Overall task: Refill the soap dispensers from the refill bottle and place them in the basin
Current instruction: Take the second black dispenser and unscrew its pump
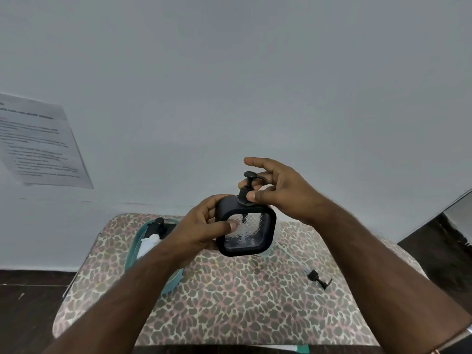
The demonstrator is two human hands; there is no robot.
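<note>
A square black soap dispenser [246,232] with a clear textured window is held up above the table. My left hand [198,229] grips its body from the left, thumb across the window. My right hand [277,191] pinches the black pump collar [245,194] at the top, the other fingers spread behind the pump head. A teal basin [132,254] sits at the table's left, partly hidden by my left forearm; inside it lie a black dispenser [159,226] and a white bottle [148,245].
The table [229,297] wears a leopard-print cover. A loose black pump with a clear tube [319,278] lies on it to the right. A printed paper sheet [40,141] hangs on the grey wall at left. Dark floor surrounds the table.
</note>
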